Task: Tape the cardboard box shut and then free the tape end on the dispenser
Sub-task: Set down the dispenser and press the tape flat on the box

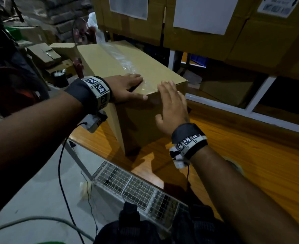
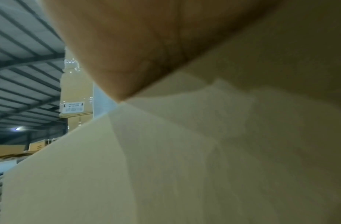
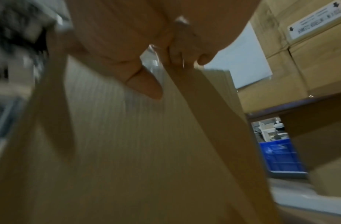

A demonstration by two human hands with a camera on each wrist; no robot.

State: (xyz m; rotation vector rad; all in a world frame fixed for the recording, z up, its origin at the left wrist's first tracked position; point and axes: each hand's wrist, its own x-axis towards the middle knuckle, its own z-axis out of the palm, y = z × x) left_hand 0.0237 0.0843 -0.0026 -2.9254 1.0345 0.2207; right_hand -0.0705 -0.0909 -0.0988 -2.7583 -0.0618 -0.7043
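A tan cardboard box (image 1: 127, 64) stands on the orange wooden table (image 1: 250, 155). A strip of clear tape (image 1: 120, 59) runs along its top seam toward me. My left hand (image 1: 125, 87) lies flat on the near end of the top, fingers straight, thumb along the upper edge beside the tape. My right hand (image 1: 171, 103) has straight fingers spread against the near front face (image 3: 127, 151) by the upper corner. In the left wrist view the palm (image 2: 146, 37) presses on the box (image 2: 165, 166). A roll of tape (image 1: 234, 164) shows partly behind my right forearm.
Large stacked cartons (image 1: 206, 29) with white labels fill a shelf right behind the box. Smaller boxes (image 1: 45, 53) and a dark can (image 1: 60, 78) clutter the left. A wire rack (image 1: 138, 189) sits below the table's near edge. A blue crate (image 3: 280, 157) lies beyond.
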